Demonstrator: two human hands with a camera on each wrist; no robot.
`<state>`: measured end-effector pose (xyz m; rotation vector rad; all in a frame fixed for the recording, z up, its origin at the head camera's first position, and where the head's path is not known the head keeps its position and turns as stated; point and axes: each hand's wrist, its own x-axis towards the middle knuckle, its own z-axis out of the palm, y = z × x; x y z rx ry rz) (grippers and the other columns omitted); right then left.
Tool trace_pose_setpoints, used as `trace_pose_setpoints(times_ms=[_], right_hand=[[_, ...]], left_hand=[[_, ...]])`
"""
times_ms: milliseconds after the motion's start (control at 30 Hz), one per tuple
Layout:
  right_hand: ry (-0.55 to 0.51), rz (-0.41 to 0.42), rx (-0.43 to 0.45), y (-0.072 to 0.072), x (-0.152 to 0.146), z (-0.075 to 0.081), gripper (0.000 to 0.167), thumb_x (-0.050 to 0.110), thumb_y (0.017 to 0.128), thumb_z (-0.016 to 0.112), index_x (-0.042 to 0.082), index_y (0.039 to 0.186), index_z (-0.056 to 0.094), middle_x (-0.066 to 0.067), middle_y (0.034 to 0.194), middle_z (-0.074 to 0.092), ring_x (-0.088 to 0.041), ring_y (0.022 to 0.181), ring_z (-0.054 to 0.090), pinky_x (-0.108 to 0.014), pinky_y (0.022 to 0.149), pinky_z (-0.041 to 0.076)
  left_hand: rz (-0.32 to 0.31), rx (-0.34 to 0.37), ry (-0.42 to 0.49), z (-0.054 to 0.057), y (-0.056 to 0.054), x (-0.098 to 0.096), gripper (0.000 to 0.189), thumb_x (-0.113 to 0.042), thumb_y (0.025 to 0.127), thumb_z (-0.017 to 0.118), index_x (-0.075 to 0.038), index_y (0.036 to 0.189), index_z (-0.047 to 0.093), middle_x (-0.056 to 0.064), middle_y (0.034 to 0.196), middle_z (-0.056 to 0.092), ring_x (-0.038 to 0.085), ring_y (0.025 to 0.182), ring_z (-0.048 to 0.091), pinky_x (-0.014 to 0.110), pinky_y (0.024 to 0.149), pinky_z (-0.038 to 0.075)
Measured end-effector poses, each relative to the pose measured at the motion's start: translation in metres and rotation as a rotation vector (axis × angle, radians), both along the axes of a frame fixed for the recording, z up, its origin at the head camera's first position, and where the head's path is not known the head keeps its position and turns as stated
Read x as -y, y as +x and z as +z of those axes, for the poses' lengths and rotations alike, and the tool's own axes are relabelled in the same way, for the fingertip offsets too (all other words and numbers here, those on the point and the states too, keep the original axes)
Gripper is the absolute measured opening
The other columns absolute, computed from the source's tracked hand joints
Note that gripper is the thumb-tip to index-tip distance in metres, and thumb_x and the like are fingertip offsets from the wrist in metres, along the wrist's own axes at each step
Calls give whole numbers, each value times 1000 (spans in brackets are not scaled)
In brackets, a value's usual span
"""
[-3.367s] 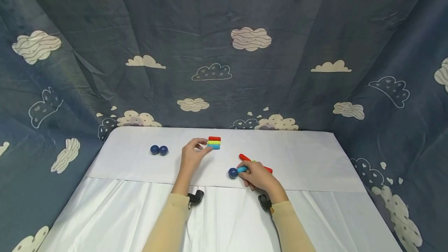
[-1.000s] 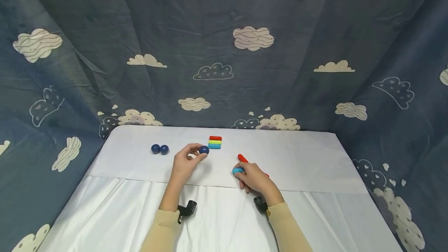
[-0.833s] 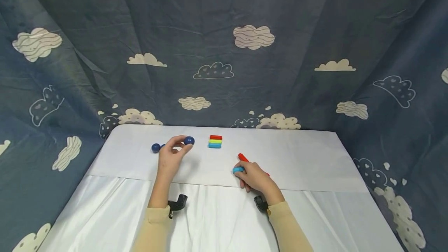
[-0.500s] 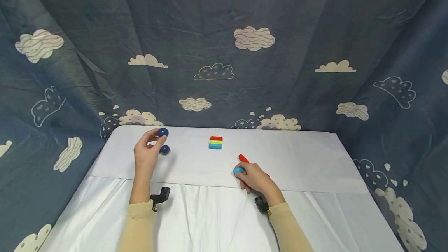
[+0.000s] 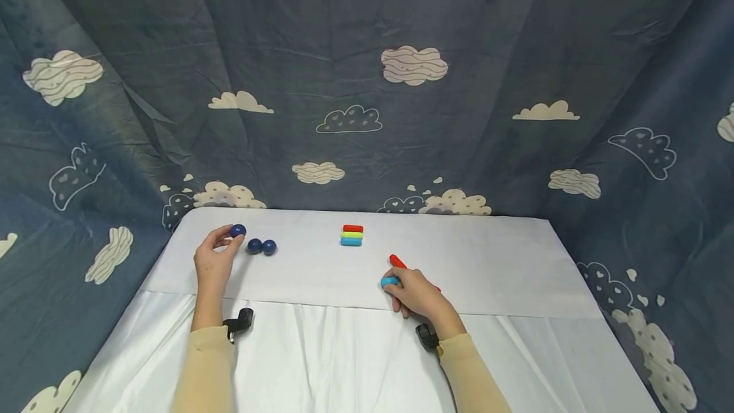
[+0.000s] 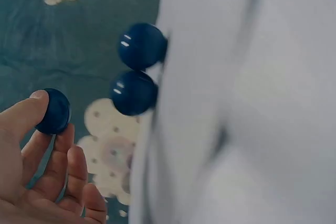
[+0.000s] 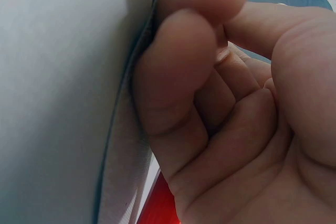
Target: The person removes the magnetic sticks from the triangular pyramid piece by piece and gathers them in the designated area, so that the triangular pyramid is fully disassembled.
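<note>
My left hand (image 5: pixel 215 260) pinches a dark blue ball (image 5: pixel 237 231) between thumb and fingers at the table's left. Just right of it, two more dark blue balls (image 5: pixel 262 246) sit side by side. In the left wrist view the held ball (image 6: pixel 56 113) is raised apart from that pair (image 6: pixel 134 93). My right hand (image 5: pixel 418 292) holds a light blue stick (image 5: pixel 390 281), whose end pokes out past the fingertips. A red stick (image 5: pixel 397 261) lies partly hidden behind this hand, and a red piece (image 7: pixel 160 205) shows beneath the palm in the right wrist view.
Short red (image 5: pixel 353 229), yellow-green (image 5: pixel 352 235) and light blue (image 5: pixel 351 242) sticks lie in a neat row near the middle back. The white-covered table (image 5: pixel 493 260) ends at a dark cloud-patterned curtain (image 5: pixel 459 145).
The left hand left the short sticks, and the ball formerly at the blue stick's end is now in it. It carried the ball leftward past the pair. The right hand stayed nearly still.
</note>
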<state>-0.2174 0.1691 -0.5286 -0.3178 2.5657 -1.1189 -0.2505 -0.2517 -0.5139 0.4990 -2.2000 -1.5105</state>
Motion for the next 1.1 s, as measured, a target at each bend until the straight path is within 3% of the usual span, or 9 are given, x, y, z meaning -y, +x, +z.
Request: trace_pose_setpoints(times_ms=[167, 267, 467, 600, 800, 1100], right_hand=[[5, -4, 8, 0, 0, 0, 20, 17, 108, 62, 4, 123, 67, -1, 60, 63, -12, 41, 53, -24, 49, 44], [7, -2, 6, 0, -1, 0, 21, 18, 108, 62, 4, 123, 67, 0, 60, 63, -12, 42, 53, -24, 50, 45], [-7, 3, 3, 0, -1, -2, 20, 17, 108, 61, 4, 123, 67, 0, 59, 63, -11, 41, 53, -23, 48, 44], [-16, 8, 6, 0, -2, -4, 20, 17, 109, 61, 5, 123, 67, 0, 60, 63, -11, 41, 53, -23, 49, 44], [-10, 13, 12, 1, 0, -4, 20, 18, 108, 62, 5, 122, 66, 0, 60, 63, -12, 41, 52, -23, 50, 44], [6, 20, -2, -1, -2, -5, 20, 18, 108, 62, 5, 122, 66, 0, 60, 63, -12, 42, 53, -24, 51, 45]], left_hand=[[-12, 47, -28, -12, -2, 7, 43, -21, 99, 75, -5, 138, 67, 19, 133, 70, 27, 117, 59, 36, 102, 39], [-13, 69, -37, -19, -4, 10, 43, -19, 99, 75, -5, 139, 66, 20, 135, 69, 30, 122, 59, 37, 103, 41], [-3, 123, -62, -29, -7, 16, 42, -18, 99, 75, -5, 139, 67, 21, 131, 71, 23, 115, 61, 26, 93, 43], [-21, 130, -86, -32, -9, 19, 42, -19, 98, 76, -7, 138, 69, 21, 128, 72, 19, 109, 59, 25, 91, 42], [-21, 130, -127, -36, -11, 20, 41, -17, 98, 76, -7, 138, 69, 23, 127, 72, 28, 113, 63, 33, 94, 43], [-37, 175, -126, -36, -12, 16, 46, -17, 98, 74, -6, 142, 66, 24, 136, 69, 39, 126, 60, 53, 110, 44]])
